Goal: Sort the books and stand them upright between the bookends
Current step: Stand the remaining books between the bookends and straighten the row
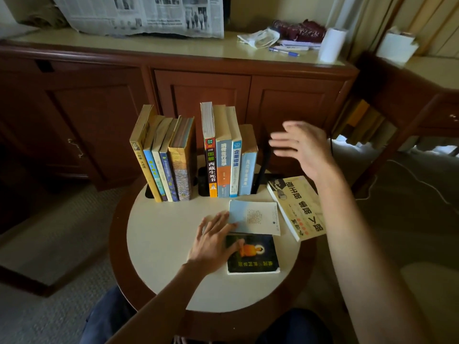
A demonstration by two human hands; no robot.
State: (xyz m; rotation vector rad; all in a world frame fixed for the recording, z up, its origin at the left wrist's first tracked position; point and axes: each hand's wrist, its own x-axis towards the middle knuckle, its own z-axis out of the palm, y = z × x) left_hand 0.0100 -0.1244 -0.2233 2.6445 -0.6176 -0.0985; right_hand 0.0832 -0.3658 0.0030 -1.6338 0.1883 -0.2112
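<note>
Two rows of books stand upright on a round table [161,244]. The left row [164,157] leans slightly; the right row [228,155] rests against a black bookend [263,167]. Three books lie flat in front: a pale blue-white one [258,217], a dark one with an orange figure [258,254] and a cream one with large characters [300,207]. My left hand [216,242] lies flat on the left edges of the pale and dark books, fingers spread. My right hand [303,145] hovers open in the air, right of the bookend, holding nothing.
A wooden sideboard [198,85] stands behind the table, with a newspaper [144,13], a paper roll [332,44], pens and a bag on top. A cable [409,177] runs across the carpet at right. My knees show below the table edge.
</note>
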